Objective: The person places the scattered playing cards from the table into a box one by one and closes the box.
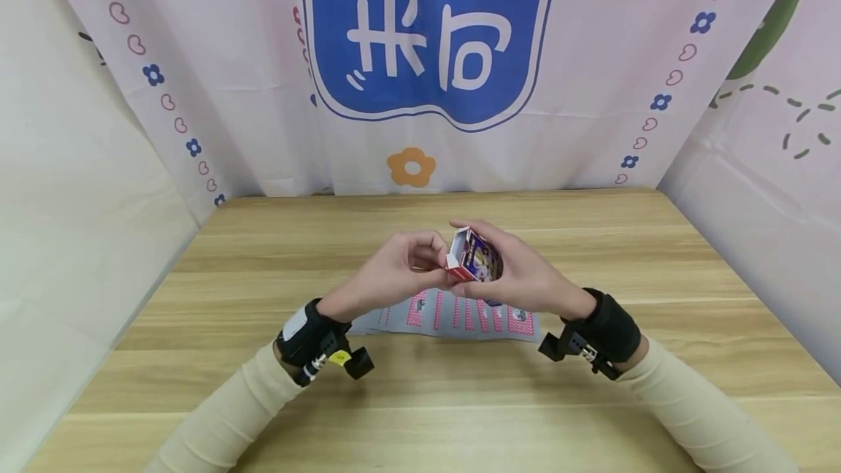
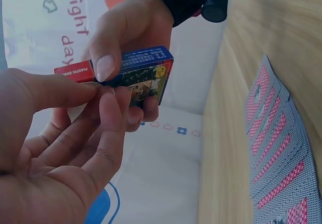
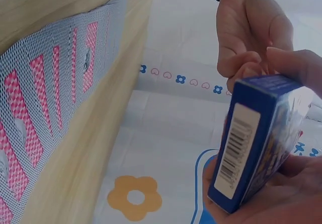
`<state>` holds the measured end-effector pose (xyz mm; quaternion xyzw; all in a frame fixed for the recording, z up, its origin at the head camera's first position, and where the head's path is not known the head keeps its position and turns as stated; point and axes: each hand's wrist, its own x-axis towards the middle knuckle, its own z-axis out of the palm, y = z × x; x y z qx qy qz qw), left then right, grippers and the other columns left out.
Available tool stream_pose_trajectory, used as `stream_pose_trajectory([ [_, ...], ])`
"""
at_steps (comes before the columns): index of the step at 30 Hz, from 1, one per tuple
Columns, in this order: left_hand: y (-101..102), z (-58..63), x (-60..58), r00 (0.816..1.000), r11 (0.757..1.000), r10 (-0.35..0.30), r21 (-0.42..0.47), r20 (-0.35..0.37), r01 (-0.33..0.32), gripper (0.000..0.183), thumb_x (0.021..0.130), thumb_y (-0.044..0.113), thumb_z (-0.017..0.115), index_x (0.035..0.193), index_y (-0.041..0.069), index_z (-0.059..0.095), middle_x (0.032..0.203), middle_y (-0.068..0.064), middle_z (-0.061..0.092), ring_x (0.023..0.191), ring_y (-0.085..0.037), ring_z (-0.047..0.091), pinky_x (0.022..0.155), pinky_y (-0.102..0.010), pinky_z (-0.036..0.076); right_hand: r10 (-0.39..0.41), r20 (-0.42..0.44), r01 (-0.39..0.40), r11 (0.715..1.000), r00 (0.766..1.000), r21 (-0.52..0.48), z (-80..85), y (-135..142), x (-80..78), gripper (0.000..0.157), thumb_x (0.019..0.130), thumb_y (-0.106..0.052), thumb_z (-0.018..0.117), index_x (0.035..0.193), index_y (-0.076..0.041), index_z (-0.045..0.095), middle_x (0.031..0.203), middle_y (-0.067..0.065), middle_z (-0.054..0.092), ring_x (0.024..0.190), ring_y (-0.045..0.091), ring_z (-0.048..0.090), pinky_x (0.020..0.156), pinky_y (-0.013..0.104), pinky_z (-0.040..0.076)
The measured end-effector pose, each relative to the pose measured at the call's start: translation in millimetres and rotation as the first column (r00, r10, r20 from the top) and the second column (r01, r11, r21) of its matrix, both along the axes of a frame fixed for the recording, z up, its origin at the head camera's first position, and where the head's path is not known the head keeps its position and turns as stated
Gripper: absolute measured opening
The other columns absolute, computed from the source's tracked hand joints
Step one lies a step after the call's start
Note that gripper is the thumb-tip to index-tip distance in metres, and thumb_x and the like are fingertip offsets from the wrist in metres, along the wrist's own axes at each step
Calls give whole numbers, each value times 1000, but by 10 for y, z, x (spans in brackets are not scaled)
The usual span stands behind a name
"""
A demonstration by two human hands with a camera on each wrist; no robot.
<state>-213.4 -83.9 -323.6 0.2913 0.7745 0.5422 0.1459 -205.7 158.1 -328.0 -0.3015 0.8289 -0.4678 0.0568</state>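
A small blue and red playing-card box (image 1: 485, 261) is held up above the table, tilted, its top end facing left with a white flap showing. My right hand (image 1: 528, 277) grips the box by its sides, thumb and fingers on opposite faces. At the top end, my left hand (image 1: 404, 268) pinches the flap between thumb and forefinger, the other fingers curled. The left wrist view shows red lettering on the top end of the box (image 2: 146, 59). In the right wrist view, a white barcode label (image 3: 236, 151) faces the camera from its bottom.
Beneath the hands, overlapping playing cards (image 1: 469, 316) with grey and pink backs lie spread in a row on the wooden table (image 1: 420, 385). A patterned curtain (image 1: 263, 93) hangs behind the table's far edge. Black camera bands (image 1: 309, 338) circle both wrists.
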Motion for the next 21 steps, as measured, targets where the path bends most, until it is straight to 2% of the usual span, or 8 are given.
stream_pose_trajectory([
  [4, -37, 39, -11, 1000, 999, 13, 47, -9, -13, 9, 104, 6, 61, 112, 2, 57, 110, -17, 77, 95, -24, 76, 90, -42, 63, 5, -14, -4, 1000, 1000, 20, 3, 9, 0, 92, 87, -22, 88, 163, -21, 36, 143, 13, 54, 113, 27, 58, 85, 30, 60],
  [7, -62, 66, -22, 999, 998, 15, 63, -35, -13, 17, 105, 8, 62, 121, 2, 59, 110, -18, 77, 97, -28, 76, 91, -45, 63, 21, -22, -20, 998, 1000, 53, 17, 24, 6, 93, 87, -24, 87, 164, -18, 35, 138, 13, 57, 109, 26, 59, 83, 30, 60],
  [11, -95, 79, -37, 997, 999, -14, 32, -71, 16, 31, 102, 11, 68, 133, 9, 65, 113, -15, 79, 100, -22, 77, 90, -40, 63, 54, -19, -51, 993, 998, 106, 37, 44, 19, 93, 89, -28, 85, 164, -13, 33, 134, 12, 60, 107, 23, 60, 82, 29, 60],
  [15, -124, 89, -39, 995, 997, -65, 40, -72, 68, 49, 97, 7, 74, 144, 12, 60, 119, -15, 78, 106, -22, 77, 93, -35, 62, 57, 11, -58, 989, 998, 133, 53, 63, 32, 95, 93, -31, 81, 166, -10, 25, 128, 14, 58, 103, 23, 59, 79, 29, 60],
  [18, -122, 86, -41, 993, 994, -97, 47, -73, 101, 64, 93, 4, 78, 151, 13, 54, 119, -16, 77, 106, -25, 76, 94, -35, 62, 47, 19, -49, 987, 999, 151, 59, 70, 46, 98, 95, -34, 79, 169, -12, 18, 128, 15, 56, 100, 24, 58, 77, 30, 59],
  [21, -100, 69, -43, 991, 993, -109, 29, -78, 112, 70, 91, 5, 80, 154, 12, 50, 118, -15, 77, 105, -24, 75, 94, -35, 62, 44, 24, -47, 989, 999, 138, 52, 64, 63, 104, 94, -35, 80, 170, -17, 11, 131, 15, 54, 99, 24, 59, 76, 30, 60],
])
